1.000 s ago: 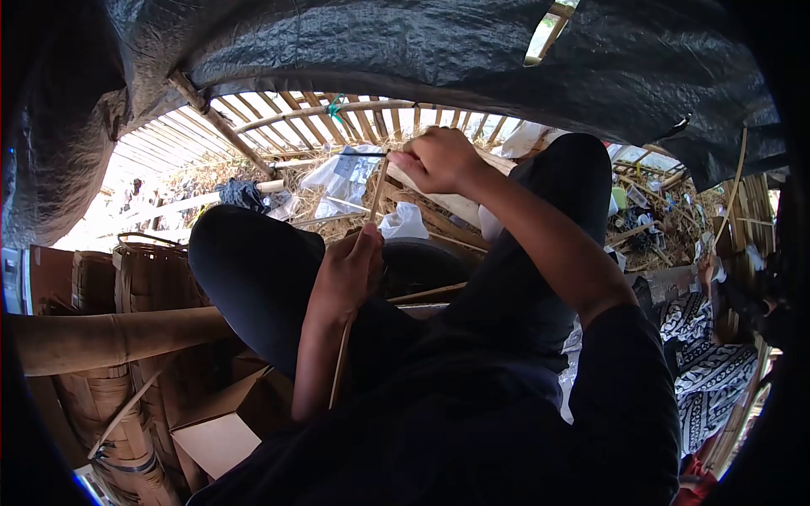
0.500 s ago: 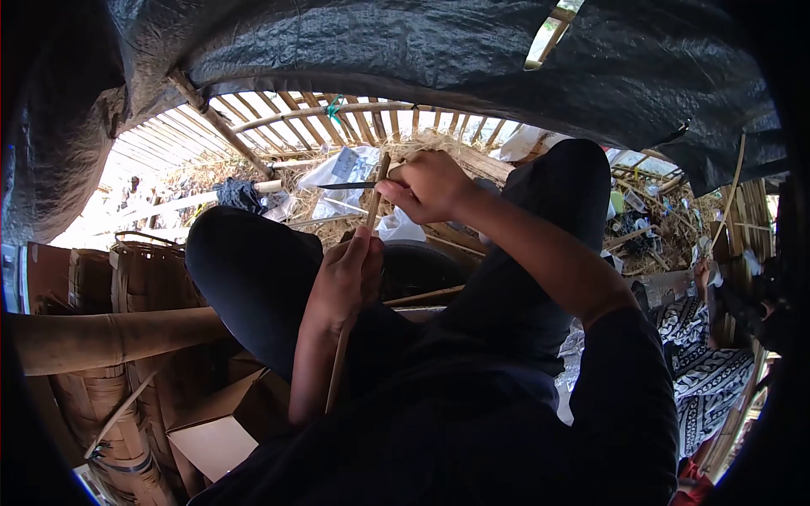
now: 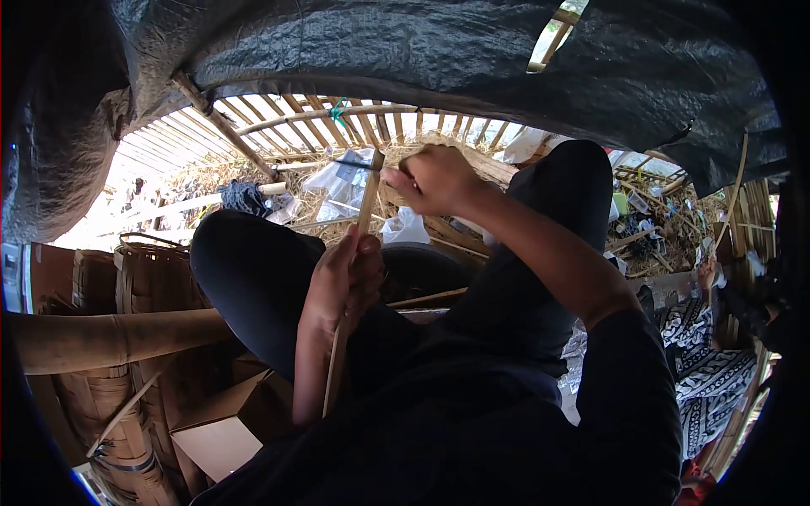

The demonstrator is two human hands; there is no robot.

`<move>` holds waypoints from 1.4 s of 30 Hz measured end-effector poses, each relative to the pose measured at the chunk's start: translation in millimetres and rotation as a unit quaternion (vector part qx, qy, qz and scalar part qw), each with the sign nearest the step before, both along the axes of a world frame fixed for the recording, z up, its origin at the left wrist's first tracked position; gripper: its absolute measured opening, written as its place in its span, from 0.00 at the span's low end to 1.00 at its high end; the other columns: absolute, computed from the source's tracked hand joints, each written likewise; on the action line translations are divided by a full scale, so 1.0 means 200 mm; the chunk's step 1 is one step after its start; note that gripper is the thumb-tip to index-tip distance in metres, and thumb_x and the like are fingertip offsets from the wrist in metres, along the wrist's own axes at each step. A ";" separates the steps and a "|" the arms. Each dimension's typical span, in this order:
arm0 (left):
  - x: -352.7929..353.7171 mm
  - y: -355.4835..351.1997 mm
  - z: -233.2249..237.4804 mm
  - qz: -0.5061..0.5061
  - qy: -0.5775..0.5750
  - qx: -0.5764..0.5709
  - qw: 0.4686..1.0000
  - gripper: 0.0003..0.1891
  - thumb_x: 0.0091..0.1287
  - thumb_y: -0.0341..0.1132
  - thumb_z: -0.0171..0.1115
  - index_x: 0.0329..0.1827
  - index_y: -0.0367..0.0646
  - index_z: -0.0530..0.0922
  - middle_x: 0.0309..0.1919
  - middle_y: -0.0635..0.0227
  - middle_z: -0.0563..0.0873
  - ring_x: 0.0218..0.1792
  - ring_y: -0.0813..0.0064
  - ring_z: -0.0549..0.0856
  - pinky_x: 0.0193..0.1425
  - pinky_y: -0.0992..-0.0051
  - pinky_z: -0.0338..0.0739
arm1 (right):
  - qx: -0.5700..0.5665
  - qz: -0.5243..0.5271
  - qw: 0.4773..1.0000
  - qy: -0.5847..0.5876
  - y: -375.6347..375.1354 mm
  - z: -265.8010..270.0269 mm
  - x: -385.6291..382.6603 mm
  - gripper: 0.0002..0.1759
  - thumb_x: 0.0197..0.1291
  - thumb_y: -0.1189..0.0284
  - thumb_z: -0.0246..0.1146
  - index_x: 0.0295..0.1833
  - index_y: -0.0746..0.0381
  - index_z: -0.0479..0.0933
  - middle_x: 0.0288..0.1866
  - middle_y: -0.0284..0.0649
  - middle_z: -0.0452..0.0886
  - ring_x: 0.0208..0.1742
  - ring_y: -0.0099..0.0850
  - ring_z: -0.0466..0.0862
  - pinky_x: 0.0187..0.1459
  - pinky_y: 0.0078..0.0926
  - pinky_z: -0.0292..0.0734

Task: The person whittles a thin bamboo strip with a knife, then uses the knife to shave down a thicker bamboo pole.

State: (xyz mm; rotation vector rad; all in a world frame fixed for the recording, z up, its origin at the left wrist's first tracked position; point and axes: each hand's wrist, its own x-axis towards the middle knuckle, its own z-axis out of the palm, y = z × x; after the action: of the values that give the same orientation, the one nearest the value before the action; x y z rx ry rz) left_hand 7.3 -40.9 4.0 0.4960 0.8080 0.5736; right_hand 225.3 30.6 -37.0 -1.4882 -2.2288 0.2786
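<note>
My left hand (image 3: 344,274) is closed around a flat bamboo strip (image 3: 368,204), which stands nearly upright and runs down along my forearm. Near the strip's top end, my right hand (image 3: 434,179) is closed on a knife; its handle is hidden in the fist. The dark, thin blade (image 3: 354,164) lies across the strip and points left. Both hands are above my crossed legs, the right one higher than the left.
A thick bamboo pole (image 3: 126,340) and a cardboard box (image 3: 218,443) are at the left. Black tarpaulin (image 3: 422,51) hangs overhead. Litter and straw lie beyond a dark round object (image 3: 426,268). Another person's patterned clothing (image 3: 713,371) shows at the right.
The blade has moved up to near the strip's top end and tilts differently. My left hand has turned slightly, and the strip shows more of its flat face.
</note>
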 end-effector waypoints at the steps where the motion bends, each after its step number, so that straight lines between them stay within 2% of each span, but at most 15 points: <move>1: 0.00 0.00 -0.01 -0.001 0.013 0.005 1.000 0.17 0.78 0.53 0.44 0.36 0.52 0.67 0.16 0.85 0.59 0.10 0.91 0.55 0.11 0.85 0.47 | 0.033 0.026 0.999 -0.007 -0.03 -0.02 -0.01 0.32 0.69 0.49 0.52 0.20 0.61 0.79 0.16 0.47 0.79 0.22 0.46 0.84 0.29 0.43 0.79; 3: 0.01 0.00 -0.01 0.003 0.023 0.011 1.000 0.17 0.79 0.53 0.43 0.36 0.53 0.67 0.15 0.86 0.59 0.09 0.91 0.55 0.09 0.86 0.48 | 0.049 0.051 0.997 0.026 -0.02 -0.03 0.00 0.33 0.69 0.48 0.51 0.19 0.61 0.79 0.16 0.49 0.78 0.22 0.47 0.83 0.28 0.43 0.80; 7: 0.06 -0.04 0.07 -0.023 -0.008 -0.010 1.000 0.18 0.78 0.54 0.44 0.35 0.52 0.67 0.15 0.85 0.57 0.10 0.90 0.53 0.11 0.84 0.47 | -0.086 -0.071 0.994 -0.023 0.07 0.02 0.05 0.33 0.69 0.47 0.50 0.22 0.62 0.81 0.22 0.52 0.82 0.28 0.48 0.85 0.35 0.45 0.81; 9: 0.06 -0.03 0.11 -0.045 -0.033 -0.012 0.998 0.18 0.78 0.54 0.43 0.35 0.52 0.67 0.15 0.85 0.57 0.10 0.90 0.54 0.11 0.84 0.47 | -0.116 0.093 0.982 -0.119 -0.04 -0.09 -0.03 0.33 0.67 0.46 0.51 0.25 0.62 0.83 0.25 0.51 0.83 0.33 0.48 0.86 0.43 0.47 0.80; 10: 0.06 -0.02 0.11 -0.027 -0.016 -0.007 0.999 0.18 0.78 0.54 0.43 0.35 0.52 0.67 0.15 0.85 0.57 0.10 0.91 0.54 0.11 0.85 0.47 | -0.193 0.085 0.964 -0.165 -0.11 -0.04 -0.10 0.33 0.67 0.44 0.50 0.34 0.63 0.85 0.32 0.52 0.85 0.40 0.47 0.87 0.50 0.47 0.79; 11: 0.05 0.00 0.11 -0.007 0.000 -0.002 1.000 0.18 0.78 0.54 0.43 0.35 0.52 0.67 0.15 0.85 0.57 0.10 0.91 0.54 0.11 0.85 0.47 | -0.193 0.085 0.963 -0.171 -0.09 -0.08 -0.08 0.33 0.67 0.44 0.50 0.34 0.63 0.85 0.32 0.52 0.85 0.40 0.47 0.87 0.50 0.47 0.79; 14: 0.04 0.00 0.06 0.000 -0.024 -0.012 1.000 0.18 0.78 0.53 0.44 0.34 0.51 0.67 0.14 0.85 0.58 0.10 0.91 0.55 0.10 0.86 0.48 | -0.236 -0.107 0.955 -0.145 0.10 -0.18 0.08 0.37 0.70 0.44 0.46 0.31 0.66 0.84 0.29 0.52 0.85 0.35 0.48 0.87 0.46 0.44 0.79; 16: 0.03 0.00 0.05 0.006 -0.016 -0.013 1.000 0.19 0.78 0.53 0.44 0.34 0.50 0.68 0.14 0.85 0.59 0.10 0.91 0.55 0.10 0.86 0.48 | -0.219 -0.158 0.960 -0.068 0.21 -0.05 0.19 0.42 0.69 0.38 0.45 0.28 0.69 0.81 0.23 0.53 0.82 0.32 0.47 0.86 0.40 0.45 0.78; 18: 0.04 0.02 0.06 0.001 -0.018 -0.014 1.000 0.19 0.78 0.53 0.44 0.34 0.49 0.69 0.14 0.84 0.60 0.09 0.90 0.55 0.10 0.86 0.48 | -0.190 -0.182 0.965 -0.012 0.29 0.08 0.25 0.42 0.70 0.39 0.47 0.22 0.69 0.74 0.15 0.47 0.75 0.21 0.41 0.81 0.30 0.42 0.74; 22: 0.06 0.06 0.06 0.020 -0.006 -0.016 1.000 0.18 0.78 0.52 0.44 0.36 0.48 0.70 0.15 0.83 0.61 0.09 0.89 0.56 0.10 0.85 0.48 | -0.211 -0.154 0.962 0.075 0.36 0.26 0.29 0.39 0.69 0.38 0.48 0.22 0.63 0.69 0.15 0.34 0.67 0.19 0.26 0.68 0.24 0.35 0.64; 25: 0.06 0.08 0.04 0.037 -0.013 -0.033 0.999 0.18 0.78 0.50 0.44 0.37 0.47 0.70 0.16 0.82 0.62 0.09 0.88 0.57 0.10 0.84 0.50 | -0.264 -0.044 0.950 0.158 0.37 0.27 0.26 0.33 0.70 0.41 0.50 0.24 0.59 0.70 0.18 0.27 0.64 0.21 0.19 0.64 0.24 0.27 0.61; 28: 0.06 0.11 0.03 0.042 -0.041 -0.032 0.998 0.17 0.78 0.48 0.44 0.38 0.44 0.71 0.16 0.80 0.63 0.09 0.87 0.57 0.10 0.83 0.51 | -0.286 0.100 0.922 0.241 0.35 0.20 0.20 0.25 0.74 0.53 0.53 0.26 0.58 0.70 0.20 0.23 0.66 0.23 0.14 0.63 0.27 0.17 0.60; 31: 0.08 0.13 0.05 0.046 -0.009 -0.027 0.999 0.17 0.78 0.47 0.45 0.39 0.42 0.72 0.16 0.79 0.63 0.09 0.86 0.57 0.11 0.83 0.51 | -0.288 0.104 0.924 0.230 0.33 0.18 0.16 0.26 0.75 0.53 0.52 0.27 0.60 0.73 0.21 0.26 0.69 0.24 0.16 0.66 0.29 0.20 0.63; 36: 0.10 0.16 0.05 0.043 0.062 0.008 0.997 0.19 0.79 0.47 0.47 0.40 0.40 0.74 0.16 0.80 0.64 0.12 0.88 0.59 0.15 0.84 0.54 | -0.282 -0.070 0.929 0.227 0.30 0.11 0.13 0.34 0.70 0.45 0.55 0.23 0.63 0.74 0.15 0.35 0.70 0.20 0.24 0.70 0.26 0.32 0.66; 42: 0.09 0.17 0.00 0.037 0.098 0.010 0.994 0.17 0.79 0.46 0.49 0.41 0.40 0.75 0.18 0.80 0.65 0.14 0.89 0.61 0.16 0.84 0.56 | -0.347 -0.042 0.904 0.245 0.34 0.02 0.11 0.35 0.72 0.48 0.53 0.18 0.63 0.68 0.12 0.34 0.67 0.17 0.24 0.67 0.25 0.34 0.64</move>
State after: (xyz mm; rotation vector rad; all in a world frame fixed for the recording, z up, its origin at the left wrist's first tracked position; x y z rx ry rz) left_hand 26.2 -7.5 4.8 0.5486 1.0112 0.6080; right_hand 248.1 98.0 -33.7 -1.5897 -1.7126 1.3697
